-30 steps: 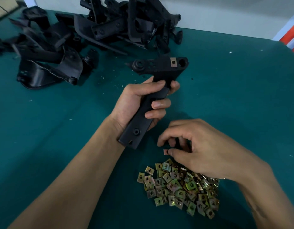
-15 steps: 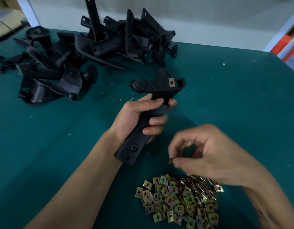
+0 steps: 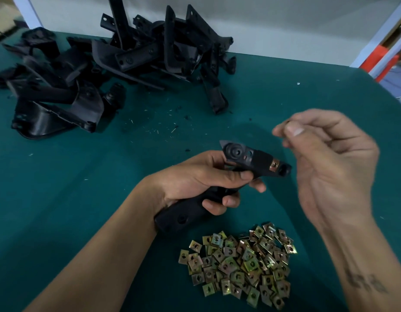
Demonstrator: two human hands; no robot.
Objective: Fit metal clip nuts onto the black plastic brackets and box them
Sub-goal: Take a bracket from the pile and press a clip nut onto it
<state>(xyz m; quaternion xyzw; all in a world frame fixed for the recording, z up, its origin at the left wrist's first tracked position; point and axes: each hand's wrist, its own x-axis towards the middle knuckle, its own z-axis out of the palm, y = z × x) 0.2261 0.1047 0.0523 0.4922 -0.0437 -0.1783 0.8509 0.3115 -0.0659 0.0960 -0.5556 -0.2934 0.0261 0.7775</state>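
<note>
Left hand point(image 3: 195, 183) wraps tight round black bracket point(image 3: 256, 159), one clip nut point(image 3: 274, 165) already on it

Right hand point(image 3: 325, 154) up, fingertips pinched together; too blurry, cannot tell if nut there

Tip: hold bracket still, slide nut straight on

Nut pile point(image 3: 240, 262) near on green table point(image 3: 60, 199)

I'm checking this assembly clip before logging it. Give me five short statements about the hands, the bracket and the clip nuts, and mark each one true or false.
1. The left hand grips a black bracket. True.
2. That bracket carries no clip nut. False: one metal clip nut already sits near its right end.
3. The loose clip nuts lie in a pile on the green table. True.
4. The right hand rests flat on the pile. False: it is raised above the table, thumb and fingers pinched together.
5. The spare brackets are stacked in a box. False: they lie heaped on the table; no box shows.
</note>
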